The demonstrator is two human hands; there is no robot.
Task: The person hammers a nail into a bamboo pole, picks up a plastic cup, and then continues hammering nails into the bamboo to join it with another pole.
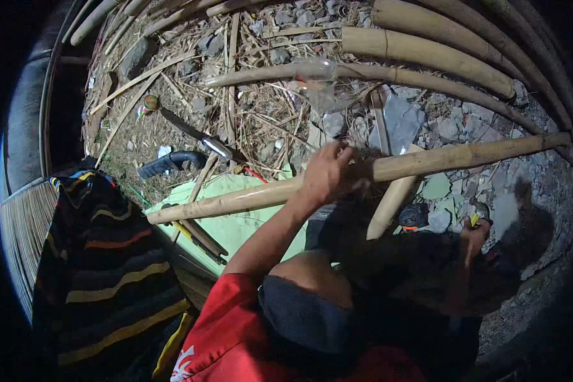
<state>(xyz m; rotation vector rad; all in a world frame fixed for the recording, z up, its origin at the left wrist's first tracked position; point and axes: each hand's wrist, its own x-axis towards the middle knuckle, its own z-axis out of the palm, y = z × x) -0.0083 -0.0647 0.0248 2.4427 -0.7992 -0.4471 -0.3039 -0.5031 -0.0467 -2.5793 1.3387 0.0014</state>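
My left hand point(328, 172) is closed around a long bamboo pole point(465, 156) that lies across the view from lower left to upper right. A shorter bamboo piece point(391, 204) leans under the pole just right of that hand. My right hand point(474, 240) is low on the right in deep shadow, next to something small and yellow point(475, 219). Whether it grips that is unclear. A black and orange object point(414, 216) lies between the two hands. My knee and red clothing point(229, 337) fill the bottom of the view.
A pale green sheet point(235, 223) lies under the pole's left end. Beyond it are a long blade point(197, 135) and a black curved handle point(169, 162) on dry straw. Several thick bamboo poles point(426, 51) are stacked at the top right. Striped cloth point(102, 254) is on the left, and grey stones point(401, 121) cover the ground.
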